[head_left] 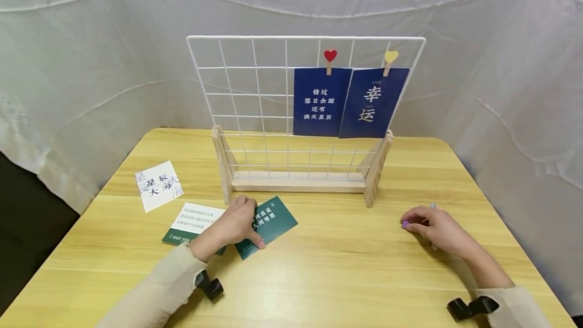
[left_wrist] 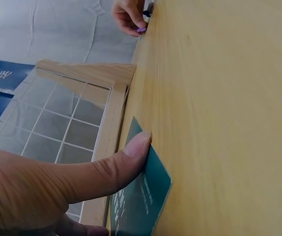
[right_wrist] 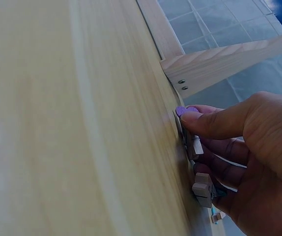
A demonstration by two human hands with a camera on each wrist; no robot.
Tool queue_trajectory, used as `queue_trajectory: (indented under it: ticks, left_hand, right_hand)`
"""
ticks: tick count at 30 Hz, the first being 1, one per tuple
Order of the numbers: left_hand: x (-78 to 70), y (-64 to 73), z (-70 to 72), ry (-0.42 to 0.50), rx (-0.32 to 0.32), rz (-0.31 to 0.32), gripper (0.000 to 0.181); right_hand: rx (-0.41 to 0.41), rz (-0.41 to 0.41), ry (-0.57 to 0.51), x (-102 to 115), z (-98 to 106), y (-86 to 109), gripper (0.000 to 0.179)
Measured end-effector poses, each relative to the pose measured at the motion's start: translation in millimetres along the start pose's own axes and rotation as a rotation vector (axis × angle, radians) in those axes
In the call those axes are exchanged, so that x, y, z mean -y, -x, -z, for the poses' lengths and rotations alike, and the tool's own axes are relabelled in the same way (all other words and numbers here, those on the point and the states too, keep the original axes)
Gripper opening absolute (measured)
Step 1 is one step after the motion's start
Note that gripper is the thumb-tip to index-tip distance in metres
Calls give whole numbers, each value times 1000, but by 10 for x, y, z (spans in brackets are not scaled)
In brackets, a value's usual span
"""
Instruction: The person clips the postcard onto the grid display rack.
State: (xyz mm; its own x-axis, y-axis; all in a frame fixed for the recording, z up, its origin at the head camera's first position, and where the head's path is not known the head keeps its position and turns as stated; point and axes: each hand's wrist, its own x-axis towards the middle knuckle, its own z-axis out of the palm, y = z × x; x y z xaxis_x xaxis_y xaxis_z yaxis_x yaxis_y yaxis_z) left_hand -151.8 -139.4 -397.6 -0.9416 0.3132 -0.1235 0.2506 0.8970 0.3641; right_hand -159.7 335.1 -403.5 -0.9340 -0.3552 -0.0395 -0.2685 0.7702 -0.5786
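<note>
My left hand (head_left: pixel 239 220) holds a dark green postcard (head_left: pixel 279 218) by its edges, thumb at the near side and fingers at the far side. The left wrist view shows the thumb laid over the card's edge (left_wrist: pixel 153 196), close over the table. At the right, my right hand (head_left: pixel 432 229) pinches a small wooden clothespin with a purple heart (right_wrist: pixel 186 111) between thumb and forefinger. Another wooden clothespin (right_wrist: pixel 203 191) lies under the curled fingers, partly hidden by them.
A white wire grid (head_left: pixel 259 94) on a wooden stand (head_left: pixel 298 185) rises at the back. Red-heart (head_left: pixel 330 55) and yellow-heart (head_left: pixel 391 56) clothespins hold two blue postcards (head_left: pixel 319 108) on it. A white-and-green postcard (head_left: pixel 196 219) and a white card (head_left: pixel 159 186) lie at the left.
</note>
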Motion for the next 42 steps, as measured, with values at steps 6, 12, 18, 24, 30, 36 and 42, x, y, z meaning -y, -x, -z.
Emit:
queue_trajectory:
  ticks: [6, 12, 18, 24, 30, 36, 42]
  left_hand:
    - [4, -31, -18, 13, 23, 4, 93]
    - [15, -53, -25, 27, 34, 7, 95]
    - [9, -69, -13, 29, 49, 5, 93]
    - [10, -82, -1, 36, 67, 2, 86]
    - [-11, -81, 26, 58, 89, 1, 86]
    - [-88, -85, 88, 37, 151, -15, 101]
    - [-125, -101, 102, -20, 207, -6, 106]
  right_hand:
    - [0, 0, 10, 6, -9, -1, 10]
    - [3, 0, 13, 8, 2, -7, 10]
    - [7, -9, -2, 2, -2, -1, 10]
    - [14, -15, -22, 0, -6, -4, 10]
    - [28, -26, -50, 5, 7, -7, 11]
    - [24, -23, -34, 3, 11, -11, 11]
    - [13, 0, -4, -4, -4, -13, 12]
